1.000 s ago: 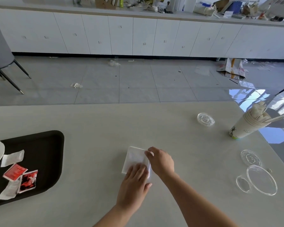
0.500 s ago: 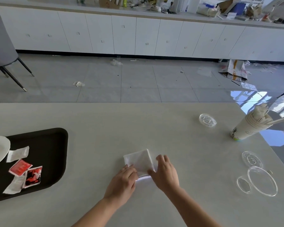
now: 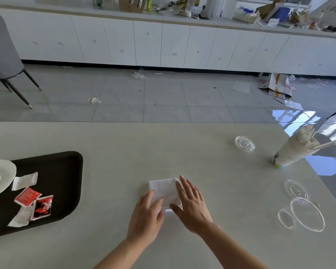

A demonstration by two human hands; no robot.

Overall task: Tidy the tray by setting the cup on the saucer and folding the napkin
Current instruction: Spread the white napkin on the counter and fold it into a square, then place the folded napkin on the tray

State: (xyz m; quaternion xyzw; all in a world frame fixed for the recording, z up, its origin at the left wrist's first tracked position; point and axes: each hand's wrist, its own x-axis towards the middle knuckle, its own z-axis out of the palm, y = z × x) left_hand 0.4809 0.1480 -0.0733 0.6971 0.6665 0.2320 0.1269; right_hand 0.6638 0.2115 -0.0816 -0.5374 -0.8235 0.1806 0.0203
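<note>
Right hand (image 3: 192, 206) flattened on napkin (image 3: 164, 188) edge — left hand (image 3: 146, 216) presses corner

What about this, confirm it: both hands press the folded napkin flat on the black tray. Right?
Not the tray. The left hand and right hand press the folded napkin flat on the table; the black tray lies apart. The head view shows it.

It looked like an office pantry or canteen: white cabinets (image 3: 175, 45) ran along twelve o'clock beneath a box-cluttered back counter (image 3: 66, 11), a grey chair (image 3: 2, 55) stood at ten o'clock, and stacked paper cups (image 3: 291, 154) sat at two o'clock.
</note>
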